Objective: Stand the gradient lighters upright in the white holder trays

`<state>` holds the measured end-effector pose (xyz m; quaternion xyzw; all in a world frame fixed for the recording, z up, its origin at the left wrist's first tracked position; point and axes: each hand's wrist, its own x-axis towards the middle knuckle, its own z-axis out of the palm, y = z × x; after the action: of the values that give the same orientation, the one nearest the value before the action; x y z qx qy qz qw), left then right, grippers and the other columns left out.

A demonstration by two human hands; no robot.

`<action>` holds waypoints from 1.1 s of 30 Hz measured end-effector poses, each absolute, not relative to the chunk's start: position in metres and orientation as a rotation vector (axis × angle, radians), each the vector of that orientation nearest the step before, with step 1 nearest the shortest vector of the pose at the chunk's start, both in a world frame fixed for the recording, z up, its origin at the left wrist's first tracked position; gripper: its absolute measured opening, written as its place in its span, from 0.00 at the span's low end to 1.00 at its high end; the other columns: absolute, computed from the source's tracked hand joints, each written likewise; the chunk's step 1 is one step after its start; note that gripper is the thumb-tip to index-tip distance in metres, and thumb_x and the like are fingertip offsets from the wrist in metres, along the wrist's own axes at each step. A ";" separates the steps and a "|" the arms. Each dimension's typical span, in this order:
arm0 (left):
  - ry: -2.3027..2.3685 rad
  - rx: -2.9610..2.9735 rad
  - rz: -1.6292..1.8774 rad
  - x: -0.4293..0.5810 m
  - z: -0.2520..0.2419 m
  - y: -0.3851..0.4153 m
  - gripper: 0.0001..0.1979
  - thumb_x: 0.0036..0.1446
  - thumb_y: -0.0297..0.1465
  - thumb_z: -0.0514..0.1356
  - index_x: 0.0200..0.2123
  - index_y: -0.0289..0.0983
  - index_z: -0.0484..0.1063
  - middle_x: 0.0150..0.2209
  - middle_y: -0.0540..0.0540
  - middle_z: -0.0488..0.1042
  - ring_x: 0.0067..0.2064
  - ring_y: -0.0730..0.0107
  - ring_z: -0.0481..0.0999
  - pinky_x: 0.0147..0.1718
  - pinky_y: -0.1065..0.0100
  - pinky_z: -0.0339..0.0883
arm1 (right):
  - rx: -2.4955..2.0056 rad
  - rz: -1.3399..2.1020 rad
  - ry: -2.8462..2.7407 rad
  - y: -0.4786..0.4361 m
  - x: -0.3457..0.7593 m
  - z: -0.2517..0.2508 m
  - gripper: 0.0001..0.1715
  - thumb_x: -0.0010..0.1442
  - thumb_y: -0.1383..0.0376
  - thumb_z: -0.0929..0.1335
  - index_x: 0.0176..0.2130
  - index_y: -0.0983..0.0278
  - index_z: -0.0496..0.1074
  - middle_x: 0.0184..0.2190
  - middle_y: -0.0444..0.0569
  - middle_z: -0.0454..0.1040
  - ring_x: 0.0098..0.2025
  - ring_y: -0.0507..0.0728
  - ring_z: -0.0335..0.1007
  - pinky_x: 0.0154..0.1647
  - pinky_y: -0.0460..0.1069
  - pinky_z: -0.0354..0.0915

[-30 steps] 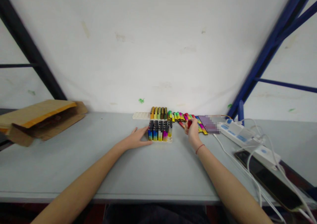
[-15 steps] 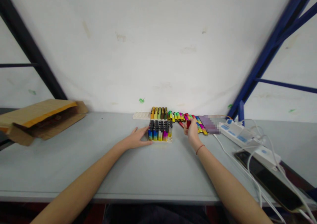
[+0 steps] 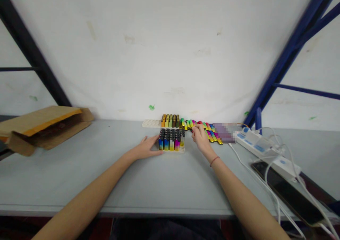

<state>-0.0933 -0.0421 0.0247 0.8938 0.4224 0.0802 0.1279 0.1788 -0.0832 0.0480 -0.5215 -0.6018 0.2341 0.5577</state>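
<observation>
The right hand [image 3: 199, 137] has moved slightly left, beside the lying lighters [image 3: 214, 136]; I cannot tell if it holds anything. The left hand [image 3: 145, 148], spread wide, is beside the upright lighters [image 3: 171, 143].

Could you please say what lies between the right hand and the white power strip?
The head view shows colourful lighters, then a flat purple item, partly pixelated.
</observation>
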 end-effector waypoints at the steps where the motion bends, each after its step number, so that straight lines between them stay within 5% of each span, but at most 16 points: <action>1: 1.235 2.597 0.231 -0.093 0.024 -0.042 0.41 0.54 0.53 0.52 0.65 0.38 0.46 0.65 0.40 0.49 0.65 0.49 0.50 0.60 0.41 0.33 | -1.221 0.467 -1.492 -0.086 0.177 0.049 0.14 0.61 0.53 0.57 0.34 0.61 0.59 0.19 0.39 0.57 0.20 0.51 0.55 0.22 0.46 0.53; 8: 1.223 2.595 0.238 -0.093 0.023 -0.040 0.41 0.54 0.54 0.52 0.65 0.39 0.46 0.65 0.40 0.49 0.65 0.50 0.50 0.60 0.40 0.33 | -1.154 0.327 -1.856 -0.093 0.182 0.059 0.12 0.58 0.58 0.64 0.33 0.64 0.70 0.30 0.49 0.69 0.32 0.54 0.64 0.31 0.47 0.60; 20: 1.245 2.584 0.219 -0.093 0.025 -0.042 0.42 0.54 0.54 0.52 0.65 0.38 0.46 0.65 0.39 0.49 0.65 0.51 0.50 0.60 0.41 0.33 | -1.154 0.482 -1.898 -0.098 0.181 0.062 0.15 0.57 0.60 0.65 0.43 0.64 0.69 0.31 0.46 0.72 0.27 0.50 0.66 0.29 0.46 0.63; 28: 1.241 2.597 0.212 -0.092 0.024 -0.042 0.41 0.55 0.54 0.52 0.65 0.38 0.46 0.65 0.40 0.49 0.65 0.51 0.49 0.60 0.41 0.33 | -1.770 -0.277 -1.757 -0.081 0.218 0.053 0.19 0.60 0.68 0.59 0.46 0.68 0.72 0.40 0.58 0.73 0.44 0.61 0.65 0.47 0.54 0.58; 33: 1.226 2.619 0.219 -0.093 0.023 -0.041 0.41 0.55 0.54 0.51 0.65 0.39 0.45 0.65 0.40 0.49 0.65 0.51 0.50 0.60 0.41 0.33 | -2.043 -0.408 -1.885 -0.084 0.208 0.042 0.20 0.61 0.64 0.60 0.49 0.65 0.72 0.47 0.61 0.69 0.51 0.65 0.59 0.48 0.55 0.56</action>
<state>-0.0930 -0.0407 0.0232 0.8964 0.4198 0.0750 0.1206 0.2083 -0.0838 0.0424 -0.7172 -0.6616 -0.1434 0.1654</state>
